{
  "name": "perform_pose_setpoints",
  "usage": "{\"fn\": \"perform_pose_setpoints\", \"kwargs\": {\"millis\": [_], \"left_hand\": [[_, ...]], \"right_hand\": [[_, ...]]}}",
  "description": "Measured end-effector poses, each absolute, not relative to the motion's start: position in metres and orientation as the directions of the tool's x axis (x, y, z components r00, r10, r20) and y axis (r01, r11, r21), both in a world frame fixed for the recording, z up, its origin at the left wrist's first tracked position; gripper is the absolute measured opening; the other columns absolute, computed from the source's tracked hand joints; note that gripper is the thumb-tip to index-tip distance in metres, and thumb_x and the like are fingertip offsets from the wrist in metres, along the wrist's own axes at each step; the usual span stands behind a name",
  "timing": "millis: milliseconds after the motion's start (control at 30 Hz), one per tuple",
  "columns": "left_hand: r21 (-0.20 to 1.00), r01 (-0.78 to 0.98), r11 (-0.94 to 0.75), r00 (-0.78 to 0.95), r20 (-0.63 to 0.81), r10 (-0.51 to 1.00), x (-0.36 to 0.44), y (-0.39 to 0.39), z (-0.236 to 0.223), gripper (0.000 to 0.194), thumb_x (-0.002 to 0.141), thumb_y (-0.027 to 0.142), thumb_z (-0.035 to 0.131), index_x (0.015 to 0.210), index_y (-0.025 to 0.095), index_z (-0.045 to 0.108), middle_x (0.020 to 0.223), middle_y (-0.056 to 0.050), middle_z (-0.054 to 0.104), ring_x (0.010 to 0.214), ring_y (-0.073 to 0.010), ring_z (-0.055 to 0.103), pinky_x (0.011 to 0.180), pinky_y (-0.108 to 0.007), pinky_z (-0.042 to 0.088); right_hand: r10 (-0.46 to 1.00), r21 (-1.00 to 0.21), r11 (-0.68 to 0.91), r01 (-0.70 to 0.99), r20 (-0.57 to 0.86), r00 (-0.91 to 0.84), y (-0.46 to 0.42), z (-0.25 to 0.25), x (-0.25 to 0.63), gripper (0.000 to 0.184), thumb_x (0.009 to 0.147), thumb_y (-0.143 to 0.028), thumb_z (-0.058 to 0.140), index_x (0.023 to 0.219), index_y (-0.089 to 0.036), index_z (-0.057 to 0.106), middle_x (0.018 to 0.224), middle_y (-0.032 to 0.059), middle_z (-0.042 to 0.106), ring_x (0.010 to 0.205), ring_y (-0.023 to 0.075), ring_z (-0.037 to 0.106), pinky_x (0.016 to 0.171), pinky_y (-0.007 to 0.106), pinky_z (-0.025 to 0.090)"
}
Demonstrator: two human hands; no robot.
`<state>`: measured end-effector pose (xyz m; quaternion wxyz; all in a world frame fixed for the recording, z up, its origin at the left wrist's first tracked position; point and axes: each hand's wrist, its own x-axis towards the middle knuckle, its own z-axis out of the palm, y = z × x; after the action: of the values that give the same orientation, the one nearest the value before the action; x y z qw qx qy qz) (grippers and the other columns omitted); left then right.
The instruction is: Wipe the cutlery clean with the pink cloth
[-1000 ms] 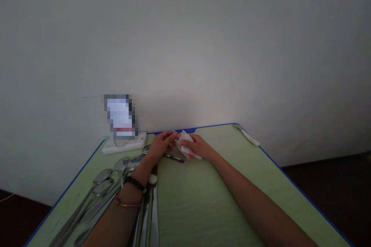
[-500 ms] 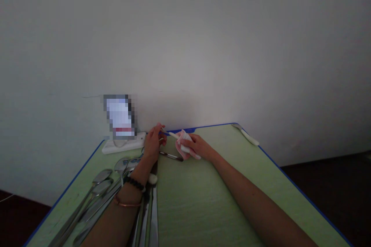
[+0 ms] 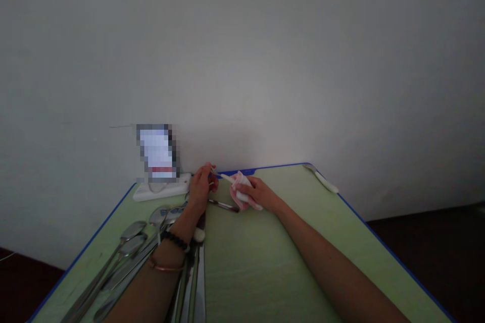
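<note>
Through the head camera, taking the table (image 3: 246, 272) as a clock with twelve at the wall, both hands are near twelve. The left hand (image 3: 199, 186) pinches the metal end of a white-handled utensil (image 3: 227, 177), other fingers loosely curled; I can't make out its head. The right hand (image 3: 259, 193) is closed around a pink-and-white cloth (image 3: 235, 198) wrapped over the handle, which slants toward four o'clock. It looks like wiping, and I'd say it goes best with a firm left pinch, the cloth snug along the handle, and each side turned into it. I'd mind the thin dark-ended utensil (image 3: 223, 205) just below the hands, and the spoons (image 3: 132, 229) at eight; another white-handled piece (image 3: 326, 181) lies well apart at two.
</note>
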<state>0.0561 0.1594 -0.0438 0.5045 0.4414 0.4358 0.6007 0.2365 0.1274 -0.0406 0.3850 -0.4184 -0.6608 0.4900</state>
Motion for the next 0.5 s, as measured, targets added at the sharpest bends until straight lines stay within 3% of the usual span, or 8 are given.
{"fn": "perform_pose_setpoints", "kwargs": {"millis": [200,300,400,500], "left_hand": [[0.959,-0.27,-0.087,-0.076,0.068,0.995,0.056,0.155,-0.036,0.038,0.074,0.053,0.057,0.083,0.017,0.059,0.052,0.007,0.048,0.041,-0.0083,0.048,0.035,-0.017,0.032],[0.957,-0.28,-0.068,-0.058,0.054,0.997,0.055,0.154,-0.033,0.034,0.081,0.048,0.055,0.087,0.015,0.058,0.058,0.005,0.052,0.043,-0.0077,0.049,0.038,-0.018,0.036],[0.959,-0.282,-0.035,-0.035,0.026,0.999,0.053,0.154,-0.033,0.027,0.089,0.036,0.052,0.104,0.014,0.057,0.091,-0.004,0.062,0.07,-0.0135,0.061,0.06,-0.029,0.052],[0.96,-0.282,0.002,-0.003,-0.003,1.0,0.052,0.155,-0.035,0.03,0.089,0.03,0.054,0.116,0.015,0.053,0.114,-0.008,0.058,0.094,-0.0206,0.06,0.079,-0.04,0.052]], "right_hand": [[0.938,-0.964,0.184,0.191,0.114,-0.328,0.126,-0.035,0.235,0.039,0.076,-0.049,0.058,0.088,-0.012,0.063,0.071,0.0015,0.06,0.061,0.0113,0.051,0.059,0.023,0.041],[0.936,-0.972,0.168,0.162,0.106,-0.336,0.124,-0.03,0.233,0.041,0.076,-0.05,0.056,0.091,-0.012,0.062,0.07,0.0014,0.059,0.059,0.0113,0.049,0.056,0.023,0.04],[0.94,-0.974,0.16,0.16,0.101,-0.327,0.122,-0.027,0.233,0.042,0.076,-0.049,0.057,0.095,-0.012,0.062,0.069,0.0006,0.058,0.058,0.0107,0.048,0.056,0.022,0.039],[0.942,-0.97,0.168,0.174,0.105,-0.32,0.121,-0.027,0.233,0.04,0.076,-0.048,0.057,0.092,-0.011,0.063,0.066,-0.0003,0.056,0.057,0.0098,0.045,0.055,0.022,0.037]]}}
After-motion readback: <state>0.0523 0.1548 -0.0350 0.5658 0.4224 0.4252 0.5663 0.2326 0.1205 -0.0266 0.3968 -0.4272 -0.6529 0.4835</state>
